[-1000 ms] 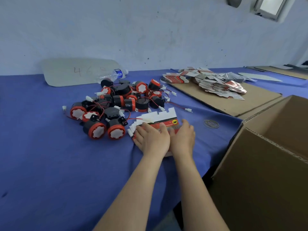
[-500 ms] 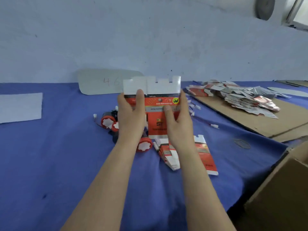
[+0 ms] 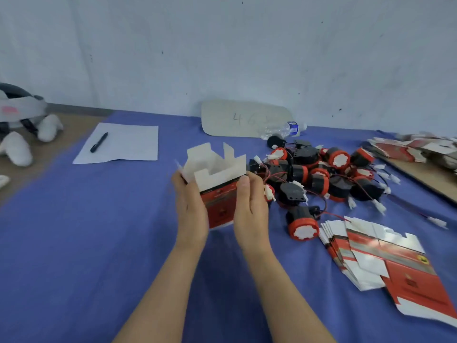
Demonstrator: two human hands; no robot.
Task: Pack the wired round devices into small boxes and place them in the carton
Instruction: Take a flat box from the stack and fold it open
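Since half a second ago the box [image 3: 220, 201] goes from a flat sheet held up high to a popped-open square tube, its white top flaps spread upward, and it sits in the air above the blue cloth [image 3: 99, 243], just left of the heap of round devices [image 3: 319, 174]. The left hand [image 3: 190, 209] wraps the left wall with its fingers hidden behind it, and the right hand [image 3: 252, 209] grips the right wall with the thumb pressed on the front top edge, so both hands are closed round the box and neither is free. The step in hand looks like forming the box. Doing it well probably means squeezing opposite corners until the walls sit square, then closing the bottom, which the palms hide, so whether it is tucked yet cannot be told. The top flaps should stay open and clear of the mouth. The nearest device [image 3: 303, 226], beside the stack of flat boxes [image 3: 366, 253], is likely the easiest pick, with its wire coiled in first so the plug does not snag a flap. The carton is out of view
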